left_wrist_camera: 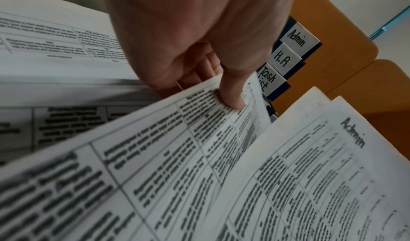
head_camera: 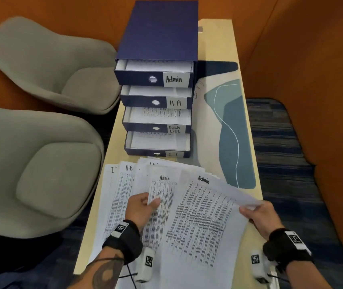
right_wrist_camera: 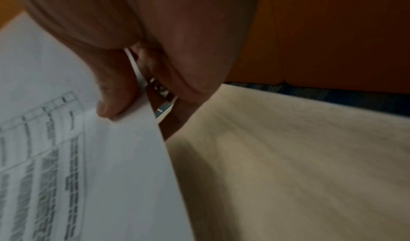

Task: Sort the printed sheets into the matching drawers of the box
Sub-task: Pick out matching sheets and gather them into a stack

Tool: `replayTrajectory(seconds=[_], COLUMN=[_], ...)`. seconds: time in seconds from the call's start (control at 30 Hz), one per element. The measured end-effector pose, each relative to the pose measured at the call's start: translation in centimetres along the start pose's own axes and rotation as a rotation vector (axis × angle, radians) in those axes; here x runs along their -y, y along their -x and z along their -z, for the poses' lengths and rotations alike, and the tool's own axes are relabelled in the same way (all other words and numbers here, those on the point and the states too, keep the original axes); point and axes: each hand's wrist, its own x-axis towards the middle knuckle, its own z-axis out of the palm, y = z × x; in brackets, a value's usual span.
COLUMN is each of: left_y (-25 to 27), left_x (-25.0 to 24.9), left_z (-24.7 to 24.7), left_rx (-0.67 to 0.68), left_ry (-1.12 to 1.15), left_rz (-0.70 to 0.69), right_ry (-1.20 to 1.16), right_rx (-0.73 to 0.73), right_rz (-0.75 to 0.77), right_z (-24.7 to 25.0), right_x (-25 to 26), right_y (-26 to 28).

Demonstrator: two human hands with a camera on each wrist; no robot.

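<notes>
A dark blue box (head_camera: 158,30) stands on the table with its four drawers pulled open in steps: Admin (head_camera: 173,79), H.R (head_camera: 175,103), Task List (head_camera: 174,129) and IT (head_camera: 173,154). Printed sheets (head_camera: 124,184) lie fanned out in front of it, headed IT, H.R and Admin. My right hand (head_camera: 258,213) pinches the right edge of an Admin sheet (head_camera: 206,215) and lifts it off the pile. My left hand (head_camera: 143,205) pinches the left edge of a second Admin sheet (head_camera: 162,197), thumb on top (left_wrist_camera: 233,94). The right thumb (right_wrist_camera: 115,95) presses the sheet's edge.
The narrow light wooden table (head_camera: 247,142) has a teal and cream mat (head_camera: 229,132) to the right of the box. Two grey armchairs (head_camera: 47,65) stand close on the left. Orange walls (head_camera: 312,59) close in behind and on the right, over dark carpet (head_camera: 281,153).
</notes>
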Motion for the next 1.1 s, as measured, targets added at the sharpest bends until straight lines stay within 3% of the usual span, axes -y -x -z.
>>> replayTrajectory(seconds=[0.13, 0.27, 0.4, 0.5, 0.6, 0.67, 0.73, 0.83, 0.93, 1.03, 1.1], left_y=[0.6, 1.4, 1.5, 0.6, 0.3, -0.3, -0.2, -0.5, -0.3, -0.6, -1.0], left_x=[-0.8, -1.9, -2.3, -1.1, -0.8, -0.4, -0.8, -0.5, -0.8, -1.0, -0.9], left_z=[-0.3, -1.3, -2.0, -2.1, -2.0, -1.7, -1.2, -1.1, -1.3, -1.2, -0.7], left_rx=[-0.014, 0.076, 0.131, 0.083, -0.009, -0.027, 0.002, 0.103, 0.176, 0.086, 0.015], left_ry=[0.035, 0.079, 0.127, 0.002, 0.045, 0.106, 0.199, 0.189, 0.19, 0.24, 0.235], left_rz=[0.015, -0.087, -0.071, -0.074, -0.028, 0.014, 0.06, 0.074, 0.061, 0.04, 0.053], right_ry=[-0.081, -0.199, -0.145, -0.073, -0.204, -0.296, -0.233, -0.257, -0.221, -0.245, -0.352], right_rx=[0.072, 0.002, -0.061, -0.125, -0.266, -0.222, -0.12, -0.003, -0.114, -0.244, -0.189], right_rz=[0.02, -0.003, 0.023, 0.066, 0.061, 0.053, 0.059, 0.029, 0.073, 0.124, 0.092], right_z=[-0.2, -1.5, -3.1, -3.5, -1.4, 0.6, 1.3, -1.0, -3.9, -3.3, -0.9], right_x=[0.6, 0.1, 0.1, -0.2, -0.8, -1.4, -1.9, -1.2, 0.2, 0.7, 0.7], right_y=[-0.6, -1.3, -1.2, -0.8, 0.1, 0.8, 0.9, 0.1, -0.5, 0.0, 0.8])
